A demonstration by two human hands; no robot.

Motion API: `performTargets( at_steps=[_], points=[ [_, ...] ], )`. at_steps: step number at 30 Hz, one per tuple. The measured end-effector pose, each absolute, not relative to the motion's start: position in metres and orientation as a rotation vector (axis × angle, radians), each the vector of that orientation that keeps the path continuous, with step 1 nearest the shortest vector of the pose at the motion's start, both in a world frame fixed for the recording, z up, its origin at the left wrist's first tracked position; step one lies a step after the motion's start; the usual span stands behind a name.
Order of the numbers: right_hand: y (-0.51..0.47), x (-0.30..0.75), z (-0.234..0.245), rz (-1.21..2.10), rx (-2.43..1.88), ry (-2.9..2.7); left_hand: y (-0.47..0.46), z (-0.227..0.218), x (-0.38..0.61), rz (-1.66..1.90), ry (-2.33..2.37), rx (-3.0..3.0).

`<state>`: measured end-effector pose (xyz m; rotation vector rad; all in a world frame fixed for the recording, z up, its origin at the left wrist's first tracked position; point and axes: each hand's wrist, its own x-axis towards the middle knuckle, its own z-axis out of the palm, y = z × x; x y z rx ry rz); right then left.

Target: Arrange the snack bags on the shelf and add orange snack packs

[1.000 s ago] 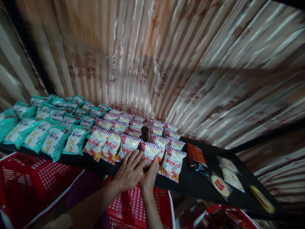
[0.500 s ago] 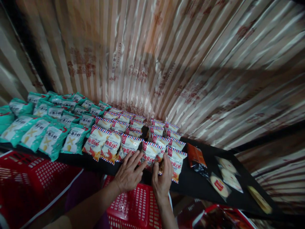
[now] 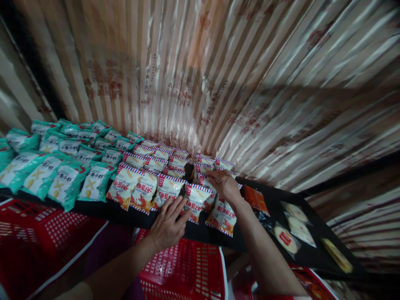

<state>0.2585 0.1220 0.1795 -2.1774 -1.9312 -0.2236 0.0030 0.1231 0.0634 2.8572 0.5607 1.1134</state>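
Note:
White snack bags with red print and striped edges stand in rows on a black shelf. My left hand rests with its fingers spread against the lower fronts of two front bags. Over the front row reaches my right hand, its fingers bent down and closed at the top of a second-row snack bag. The thumb is hidden there. Below my right wrist, a front bag leans a little. A dark gap shows between the left and right groups of bags.
Teal snack bags fill the shelf's left. An orange packet, flat round packs and a yellow strip lie on the black shelf at right. Red baskets stand below. Pleated wrapping hangs behind.
My right hand has left the front bags and moved up and back to the second row. The front-right bag now sits farther left and tilted. My left hand stays nearly in place.

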Motion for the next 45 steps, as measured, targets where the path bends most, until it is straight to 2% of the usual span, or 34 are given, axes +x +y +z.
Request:
performTargets(
  at_steps=[15, 29, 37, 45],
  points=[
    [0.143, 0.256, 0.172, -0.055, -2.138, -1.820, 0.124, 0.066, 0.002, 1.098, 0.544, 2.860],
    [0.157, 0.251, 0.169, 0.097, -1.821, -1.795, 0.125, 0.064, 0.003, 1.136, 0.527, 2.834],
    [0.168, 0.240, 0.164, 0.159, -1.833, -1.825, 0.124, 0.064, 0.003, 1.107, 0.537, 2.833],
    [0.170, 0.234, 0.168, 0.070, -2.006, -1.821, 0.125, 0.066, 0.003, 1.126, 0.538, 2.829]
  ],
)
